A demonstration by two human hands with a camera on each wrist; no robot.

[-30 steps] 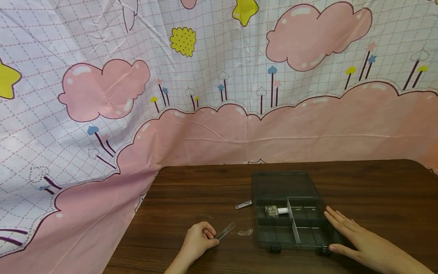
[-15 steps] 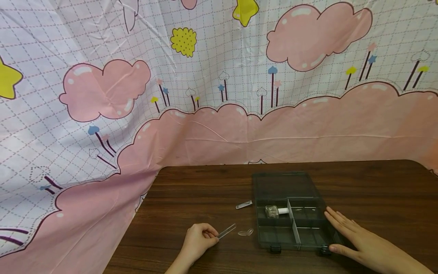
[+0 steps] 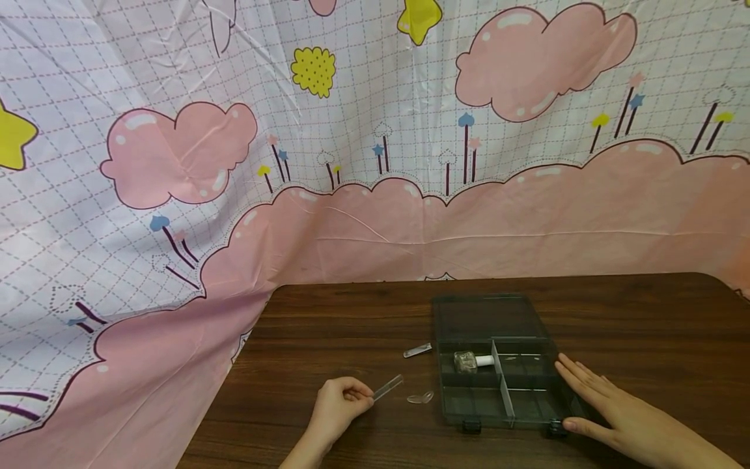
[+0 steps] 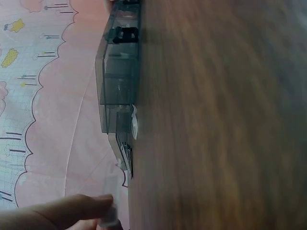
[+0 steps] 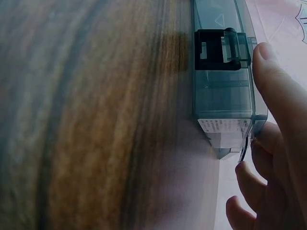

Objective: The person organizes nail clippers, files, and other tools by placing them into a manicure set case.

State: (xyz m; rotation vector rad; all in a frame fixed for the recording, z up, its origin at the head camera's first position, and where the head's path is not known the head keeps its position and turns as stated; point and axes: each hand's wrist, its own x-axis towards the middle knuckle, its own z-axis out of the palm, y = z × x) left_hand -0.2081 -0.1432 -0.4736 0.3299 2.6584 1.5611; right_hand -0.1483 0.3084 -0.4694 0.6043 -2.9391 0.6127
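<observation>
The head view shows me the person's left hand (image 3: 340, 405) pinching a clear strip (image 3: 388, 388) between thumb and fingers, its free end pointing far and right toward the box (image 3: 473, 398). The strip is near and left of the box, just beside two clear pieces (image 3: 418, 399); the clipper (image 3: 417, 350) lies farther off, close to the box's left wall. The right hand (image 3: 627, 407) is spread along the box's right side, fingers fairly straight, thumb by the near right latch.

The strip looks slim and smooth and is held by one end, so I'd worry that a loose pinch could let it twist or slip onto the table (image 3: 328, 326). Carried low and to the right, it could brush the clear pieces, which would be hard to spot on dark wood. A hard push from the right hand could slide the box left into pieces and clipper, or roll the bottle (image 3: 465, 362) lying in its far left compartment.

Only the head view shows the compartments and the white divider (image 3: 505, 397). The left wrist view shows the strip apparently raised off the table, though blurred. The right wrist view alone brings out a printed label (image 5: 223, 125) on the box's side and the thumb against its rim.
</observation>
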